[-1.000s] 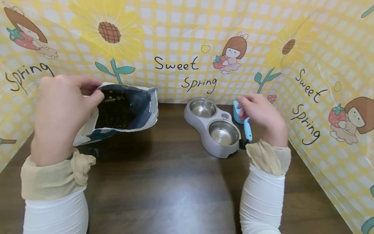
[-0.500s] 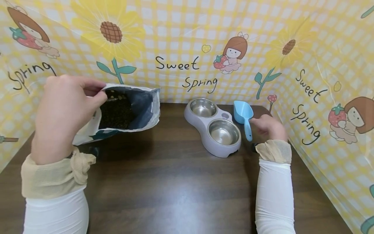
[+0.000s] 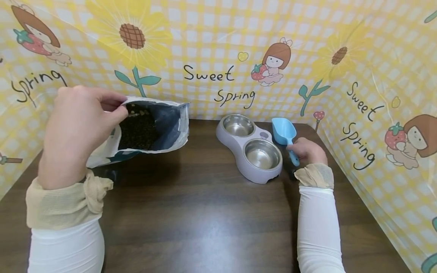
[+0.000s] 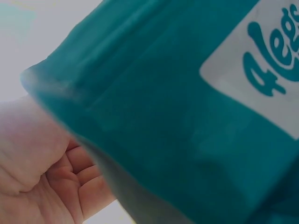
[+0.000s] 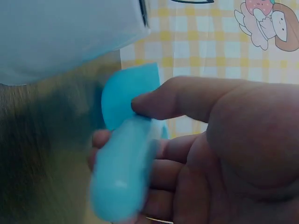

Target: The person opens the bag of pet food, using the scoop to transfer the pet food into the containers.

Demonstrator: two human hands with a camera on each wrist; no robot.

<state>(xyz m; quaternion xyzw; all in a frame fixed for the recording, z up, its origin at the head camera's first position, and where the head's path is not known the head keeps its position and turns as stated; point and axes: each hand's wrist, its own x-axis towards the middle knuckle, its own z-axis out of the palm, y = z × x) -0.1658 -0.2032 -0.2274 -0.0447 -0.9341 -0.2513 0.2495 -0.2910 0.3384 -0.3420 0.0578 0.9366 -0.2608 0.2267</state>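
On the left of the head view, my left hand [image 3: 82, 129] pinches the rim of an opened pet food bag [image 3: 170, 129], whose mouth faces me. Dark brown kibble [image 3: 138, 131] lies inside it. The left wrist view shows the bag's teal outside [image 4: 154, 107] with white lettering panel, and part of my palm [image 4: 28, 154]. My right hand [image 3: 308, 149] grips the handle of a light blue scoop [image 3: 283, 131] at the back right. In the right wrist view the thumb [image 5: 173, 98] presses on top of the handle [image 5: 124, 172], with fingers curled beneath it.
A grey double pet bowl [image 3: 235, 148] with two steel basins stands just left of the scoop. The dark wooden table [image 3: 205, 212] meets a yellow checked cloth wall [image 3: 205, 41] at the back and on both sides.
My right hand has moved from above the scoop to its right side, then closed round its handle. The left hand keeps hold of the bag, nearly unmoved.
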